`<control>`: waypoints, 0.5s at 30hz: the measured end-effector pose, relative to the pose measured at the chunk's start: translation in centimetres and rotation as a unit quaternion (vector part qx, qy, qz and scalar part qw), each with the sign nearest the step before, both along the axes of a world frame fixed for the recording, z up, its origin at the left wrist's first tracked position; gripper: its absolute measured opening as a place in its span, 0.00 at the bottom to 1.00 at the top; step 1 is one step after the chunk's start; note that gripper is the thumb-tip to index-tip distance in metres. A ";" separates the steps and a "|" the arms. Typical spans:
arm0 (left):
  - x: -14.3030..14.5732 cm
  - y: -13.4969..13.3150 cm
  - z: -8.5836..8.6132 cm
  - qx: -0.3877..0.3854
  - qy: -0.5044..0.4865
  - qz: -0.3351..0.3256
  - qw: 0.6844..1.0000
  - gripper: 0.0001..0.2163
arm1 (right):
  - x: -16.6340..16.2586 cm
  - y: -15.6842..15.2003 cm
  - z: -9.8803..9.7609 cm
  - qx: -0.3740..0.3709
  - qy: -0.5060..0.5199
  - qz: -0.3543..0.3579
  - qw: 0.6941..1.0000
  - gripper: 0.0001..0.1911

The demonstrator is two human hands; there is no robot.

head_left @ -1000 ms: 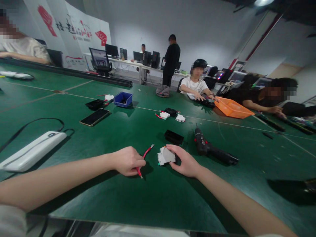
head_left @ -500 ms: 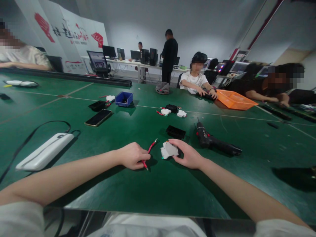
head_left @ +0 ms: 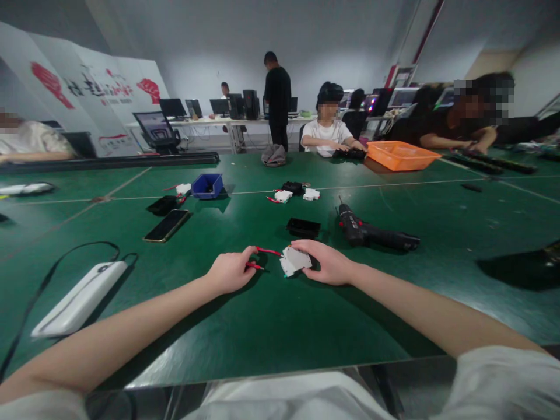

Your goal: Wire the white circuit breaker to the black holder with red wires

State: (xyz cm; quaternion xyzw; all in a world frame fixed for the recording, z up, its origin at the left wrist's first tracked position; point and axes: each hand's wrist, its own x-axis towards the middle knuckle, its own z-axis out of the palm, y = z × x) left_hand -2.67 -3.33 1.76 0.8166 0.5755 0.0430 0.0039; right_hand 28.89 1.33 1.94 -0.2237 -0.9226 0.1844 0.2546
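My left hand [head_left: 231, 271] is closed on a short red wire [head_left: 269, 252] with bare metal ends. One end of the wire reaches the upper left side of a white circuit breaker [head_left: 295, 261]; whether it sits inside a terminal I cannot tell. My right hand [head_left: 329, 262] grips the breaker from its right side, thumb below and fingers above, just over the green table. Right behind the breaker lies a small black open box [head_left: 303, 228]. A black power screwdriver [head_left: 371, 233] rests to the right of that box.
A phone [head_left: 167, 226], a white power bank [head_left: 81, 297] with a strap and a blue bin [head_left: 207, 186] lie to the left. Farther back are more white breakers [head_left: 283, 196]. An orange tray [head_left: 401, 156] stands near a seated person [head_left: 328, 128] across the table.
My left hand has turned the red wire from upright to pointing right, bringing its end up to the breaker. My right hand still holds the breaker. The camera view has shifted.
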 end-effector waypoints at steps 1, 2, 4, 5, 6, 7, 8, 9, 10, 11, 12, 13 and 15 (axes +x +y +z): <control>0.0 0.0 0.0 -0.003 -0.001 -0.004 1.000 0.18 | 0.0 0.0 0.0 0.002 0.000 -0.001 1.000 0.38; -0.1 0.0 0.1 -0.006 -0.003 -0.008 1.000 0.18 | 0.0 0.0 0.0 0.003 -0.002 -0.001 1.000 0.38; -0.1 0.0 0.1 -0.012 -0.008 -0.012 1.000 0.18 | 0.1 0.0 0.0 0.007 -0.009 0.000 1.000 0.38; -0.1 -0.1 0.2 -0.013 -0.013 -0.011 1.000 0.18 | 0.1 0.0 0.0 0.010 -0.013 -0.001 1.000 0.37; -0.1 -0.1 0.2 -0.011 -0.019 -0.009 1.000 0.19 | 0.1 0.0 0.1 0.012 -0.016 -0.001 1.000 0.37; -0.1 -0.2 0.1 -0.008 -0.025 -0.007 1.000 0.20 | 0.1 0.0 0.1 0.015 -0.019 0.000 1.000 0.37; -0.1 -0.2 0.1 -0.004 -0.031 -0.007 0.999 0.20 | 0.1 0.0 0.2 0.017 -0.020 0.000 1.000 0.37; -0.1 -0.2 0.1 0.000 -0.037 -0.008 0.999 0.20 | 0.1 -0.1 0.3 0.019 -0.021 0.000 1.000 0.37; -0.1 -0.2 0.1 0.004 -0.042 -0.012 0.999 0.20 | 0.1 -0.2 0.4 0.021 -0.022 0.001 1.000 0.37; -0.1 -0.3 0.0 0.007 -0.045 -0.017 0.999 0.20 | 0.1 -0.2 0.5 0.023 -0.024 0.000 0.999 0.37; -0.2 -0.3 0.0 0.008 -0.047 -0.020 0.999 0.19 | 0.0 -0.3 0.7 0.023 -0.027 0.000 0.999 0.36; -0.2 -0.2 0.1 0.009 -0.049 -0.022 0.999 0.19 | 0.0 -0.4 0.8 0.023 -0.031 0.000 0.999 0.36; -0.3 -0.2 0.1 0.006 -0.048 -0.027 0.998 0.18 | -0.1 -0.6 1.2 0.019 -0.043 -0.001 0.999 0.35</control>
